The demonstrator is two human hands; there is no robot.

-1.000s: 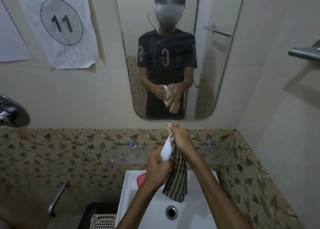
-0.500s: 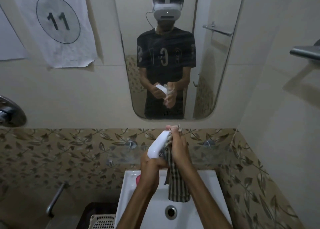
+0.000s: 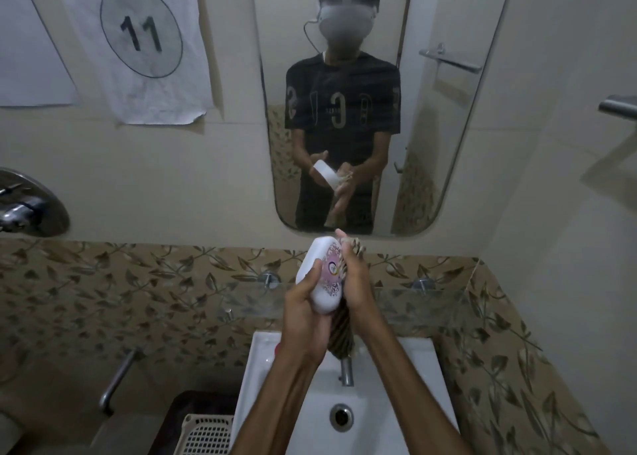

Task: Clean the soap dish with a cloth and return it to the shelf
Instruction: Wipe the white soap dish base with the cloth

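- Landmark: the white sink (image 3: 396,430), low in the head view, with a drain at its middle.
- Soap dish (image 3: 320,275): white, with a pink and purple label facing the camera. It is held in the air above the back edge of the sink, in front of the glass shelf (image 3: 431,303). It rests on nothing.
- Left hand (image 3: 305,311): grasping the soap dish from below, thumb laid over the labelled face, fingers wrapped round the lower end.
- Right hand (image 3: 356,279): clenched round the cloth (image 3: 343,334) and pressing it against the right side of the dish. The striped cloth hangs down from that hand toward the tap (image 3: 346,372) at the back of the sink.
- The mirror (image 3: 379,110) above the sink shows the same hold from the front: dish in one hand, cloth bunched against it in the other.
- Progress, as a judgement: the wiping step is under way. Dish and cloth are in contact, so cleaning has begun; whether every face has been wiped cannot be told from this view.
- Outstanding: finish the wipe, then set the dish back on the glass shelf just behind the sink. That return is not yet done.
- Note: a perforated basket (image 3: 206,434) stands just left of the sink; it plays no visible part.
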